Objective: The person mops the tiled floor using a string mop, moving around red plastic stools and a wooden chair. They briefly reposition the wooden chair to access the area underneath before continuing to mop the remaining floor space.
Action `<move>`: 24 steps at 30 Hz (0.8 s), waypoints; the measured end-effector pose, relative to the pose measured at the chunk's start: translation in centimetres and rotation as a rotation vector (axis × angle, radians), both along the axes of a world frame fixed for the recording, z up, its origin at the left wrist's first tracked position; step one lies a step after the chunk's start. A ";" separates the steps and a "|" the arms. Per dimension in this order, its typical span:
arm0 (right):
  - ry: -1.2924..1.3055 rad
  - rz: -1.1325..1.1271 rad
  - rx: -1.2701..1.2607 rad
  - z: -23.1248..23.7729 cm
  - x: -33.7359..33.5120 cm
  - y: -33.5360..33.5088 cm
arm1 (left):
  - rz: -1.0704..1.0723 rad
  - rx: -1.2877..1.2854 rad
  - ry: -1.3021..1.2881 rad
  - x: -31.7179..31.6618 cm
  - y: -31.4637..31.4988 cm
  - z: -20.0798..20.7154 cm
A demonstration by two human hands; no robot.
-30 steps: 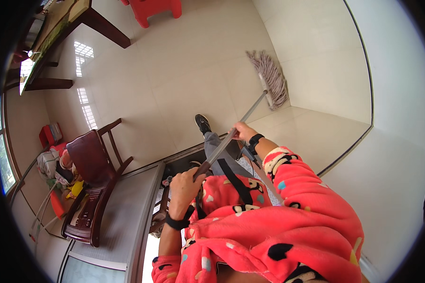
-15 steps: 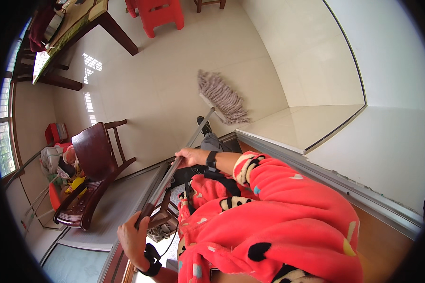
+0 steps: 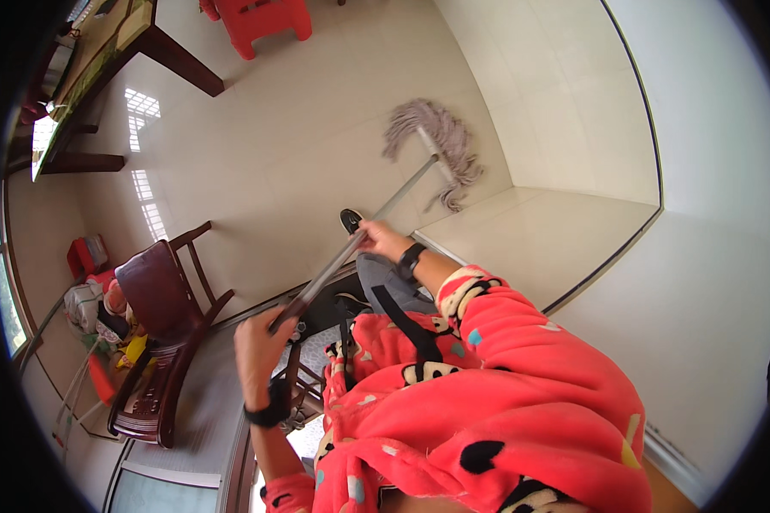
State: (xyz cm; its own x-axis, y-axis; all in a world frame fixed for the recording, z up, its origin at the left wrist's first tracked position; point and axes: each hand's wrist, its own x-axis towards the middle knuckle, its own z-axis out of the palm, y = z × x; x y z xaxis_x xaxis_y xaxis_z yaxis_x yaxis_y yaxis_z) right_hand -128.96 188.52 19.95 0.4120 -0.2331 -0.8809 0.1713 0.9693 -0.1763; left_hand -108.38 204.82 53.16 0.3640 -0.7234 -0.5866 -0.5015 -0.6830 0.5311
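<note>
A mop (image 3: 458, 158) with a grey-mauve string head lies against the pale tiled floor, near the foot of the right-hand wall. Its long metal handle slants down toward me. Around the dark upper end of that handle my left hand (image 3: 261, 350) is closed. Further along the shaft, my right hand (image 3: 381, 239) also grips it. Both wrists wear black bands, and my red fleece sleeve (image 3: 522, 368) covers the right arm. One dark shoe (image 3: 351, 221) shows on the floor beside the right hand.
A dark wooden chair (image 3: 158, 291) stands at left, with bags (image 3: 85, 308) and a red dustpan-like item (image 3: 101, 380) behind it. A table (image 3: 180, 60) is at the far left, next to a red plastic stool (image 3: 265, 21). A tiled wall (image 3: 565, 94) bounds the right side.
The mop head has swung right and slightly farther away, and its strands have spread. Both hands have moved up and to the right with the handle. The view has shifted too.
</note>
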 end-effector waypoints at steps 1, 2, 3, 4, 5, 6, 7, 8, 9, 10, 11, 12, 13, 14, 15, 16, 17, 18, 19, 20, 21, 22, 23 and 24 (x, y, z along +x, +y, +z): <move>0.039 0.007 0.001 -0.6 -2.3 -2.5 | -0.077 -0.023 -0.058 -1.3 -2.3 -1.6; 0.115 -0.023 -0.063 -1.2 -4.4 -4.7 | -0.142 -0.086 -0.032 -2.7 -4.7 -3.4; 0.219 -0.089 -0.104 -1.5 -6.6 -6.6 | -0.149 -0.034 0.012 -4.5 -6.6 -4.9; 0.320 -0.145 -0.076 -1.7 -8.7 -8.7 | -0.230 -0.141 -0.001 -6.5 -8.5 -6.4; 0.367 -0.182 -0.032 -1.6 -11.1 -10.5 | -0.269 -0.157 0.006 -8.4 -10.2 -7.7; 0.466 -0.094 -0.043 -1.5 -13.1 -11.9 | -0.294 -0.164 0.003 -9.9 -11.4 -8.6; 0.478 -0.047 -0.047 -1.6 -14.6 -12.8 | -0.311 -0.211 -0.011 -10.8 -11.9 -9.1; 0.433 -0.030 -0.019 -1.8 -15.4 -13.3 | -0.303 -0.204 -0.016 -11.2 -11.9 -9.2; 0.396 -0.015 0.012 -2.2 -16.1 -13.4 | -0.300 -0.166 -0.016 -11.5 -11.7 -9.1; 0.378 0.039 0.016 -2.7 -16.4 -12.8 | -0.325 -0.172 -0.018 -11.3 -11.2 -8.5; 0.355 0.088 0.006 -3.1 -16.2 -12.2 | -0.346 -0.175 -0.041 -10.9 -10.5 -7.8; 0.345 0.137 -0.028 -3.6 -15.6 -11.9 | -0.369 -0.188 -0.067 -10.3 -10.3 -7.1; 0.317 0.066 -0.037 -4.0 -14.8 -10.7 | -0.344 -0.177 -0.073 -9.8 -9.9 -6.3; 0.220 0.084 -0.045 -4.1 -14.3 -9.5 | -0.319 -0.166 -0.076 -9.1 -9.1 -5.2; 0.204 0.087 -0.040 -4.1 -13.1 -8.2 | -0.291 -0.157 -0.081 -8.4 -8.3 -4.0; 0.187 0.093 -0.038 -3.8 -11.5 -6.9 | -0.271 -0.134 -0.112 -7.4 -7.3 -2.6; 0.223 0.087 -0.016 -3.3 -9.6 -6.0 | -0.253 -0.094 -0.146 -6.4 -6.3 -1.3; 0.162 0.138 0.006 -2.4 -7.7 -5.1 | -0.222 -0.085 -0.175 -5.4 -5.1 0.0; 0.182 0.180 0.045 -1.5 -5.7 -3.9 | -0.194 -0.049 -0.209 -4.4 -3.5 1.2; 0.154 0.214 0.056 -0.4 -3.7 -2.6 | -0.177 -0.073 -0.257 -3.5 -1.8 2.4; 0.131 0.254 0.048 0.6 -1.7 -1.1 | -0.172 -0.096 -0.311 -2.9 0.1 3.4; 0.113 0.337 0.022 1.7 0.2 0.1 | -0.117 -0.090 -0.318 -2.6 2.0 4.6; 0.068 0.419 0.008 2.6 1.9 1.4 | -0.080 -0.107 -0.344 -2.4 4.1 5.6; -0.005 0.490 -0.026 3.4 3.1 3.1 | -0.047 -0.076 -0.350 -2.4 6.3 6.4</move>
